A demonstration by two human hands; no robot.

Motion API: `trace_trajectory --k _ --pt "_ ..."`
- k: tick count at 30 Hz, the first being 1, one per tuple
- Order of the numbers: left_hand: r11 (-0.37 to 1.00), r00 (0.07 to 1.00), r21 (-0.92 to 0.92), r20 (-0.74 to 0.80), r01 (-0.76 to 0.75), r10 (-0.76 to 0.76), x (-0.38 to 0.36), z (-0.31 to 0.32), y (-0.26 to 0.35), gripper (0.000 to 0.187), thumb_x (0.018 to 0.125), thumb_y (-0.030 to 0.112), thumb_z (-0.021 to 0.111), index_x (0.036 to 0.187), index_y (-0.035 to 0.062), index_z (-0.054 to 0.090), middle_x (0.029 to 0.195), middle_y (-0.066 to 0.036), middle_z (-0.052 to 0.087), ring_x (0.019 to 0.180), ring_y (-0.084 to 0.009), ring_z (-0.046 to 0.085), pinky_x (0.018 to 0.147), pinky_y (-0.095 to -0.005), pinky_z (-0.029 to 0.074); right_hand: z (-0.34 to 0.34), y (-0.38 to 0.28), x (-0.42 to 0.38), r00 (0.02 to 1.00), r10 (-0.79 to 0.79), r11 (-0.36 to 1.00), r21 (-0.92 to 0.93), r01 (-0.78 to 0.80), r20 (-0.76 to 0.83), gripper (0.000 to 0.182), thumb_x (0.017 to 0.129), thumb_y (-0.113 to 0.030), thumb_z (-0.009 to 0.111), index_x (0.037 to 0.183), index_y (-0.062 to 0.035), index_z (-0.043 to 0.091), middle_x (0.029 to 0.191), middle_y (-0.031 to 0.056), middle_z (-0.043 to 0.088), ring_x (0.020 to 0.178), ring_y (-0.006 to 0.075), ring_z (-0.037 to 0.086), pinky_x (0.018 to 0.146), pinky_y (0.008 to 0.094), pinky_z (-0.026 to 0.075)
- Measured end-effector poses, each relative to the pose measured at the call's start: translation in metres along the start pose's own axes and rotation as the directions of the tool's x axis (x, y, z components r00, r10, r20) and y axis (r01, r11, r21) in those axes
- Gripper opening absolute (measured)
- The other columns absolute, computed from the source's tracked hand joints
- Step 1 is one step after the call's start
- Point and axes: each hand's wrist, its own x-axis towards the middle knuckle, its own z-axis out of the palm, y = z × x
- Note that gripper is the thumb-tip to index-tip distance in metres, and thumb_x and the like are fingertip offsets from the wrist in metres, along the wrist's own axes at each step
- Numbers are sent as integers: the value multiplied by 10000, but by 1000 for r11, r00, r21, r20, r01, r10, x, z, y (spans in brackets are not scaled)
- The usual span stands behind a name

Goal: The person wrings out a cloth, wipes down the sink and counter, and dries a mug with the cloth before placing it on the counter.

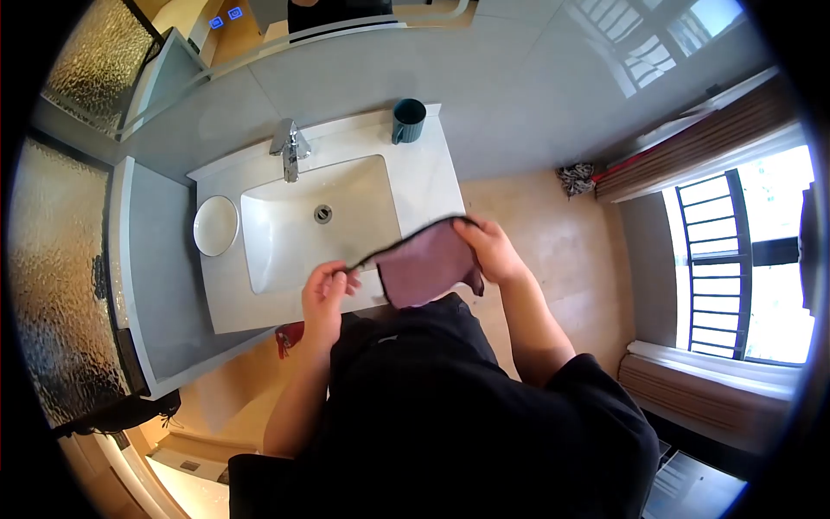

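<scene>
From the head camera I see both hands clamped on a mauve cloth (425,268), stretched between them above the sink's (285,251) near edge. Left hand (326,294) pinches one corner, right hand (493,249) the other. A faucet (289,147), dish (214,226) and, seemingly, a dark cup (408,120) sit on the desk.

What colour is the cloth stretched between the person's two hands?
The cloth is a dusty mauve-purple with a dark edge, seen best in the head view.

Cloth (424,268) between both hands, before sink (285,251); cup (408,119) behind.
</scene>
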Motion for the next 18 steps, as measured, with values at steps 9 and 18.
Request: trace_trajectory --k 9,18 --pt "775 804 246 -320 582 -502 -64 -85 -82 279 1006 241 586 1177 20 588 997 -60 631 876 -130 611 691 -261 468 -27 160 83 870 -479 175 -959 224 116 743 864 -443 666 1465 -92 408 1511 214 393 1409 388 341 1172 517 254" --pt "811 724 111 -532 574 -439 -119 -97 -85 233 1006 171 544 1165 9 595 1012 -76 647 882 -145 625 767 -282 505 -36 152 165 922 -387 -43 -999 -26 -7 647 963 -497 475 1527 -196 374 1630 158 216 1516 355 141 1192 591 112"
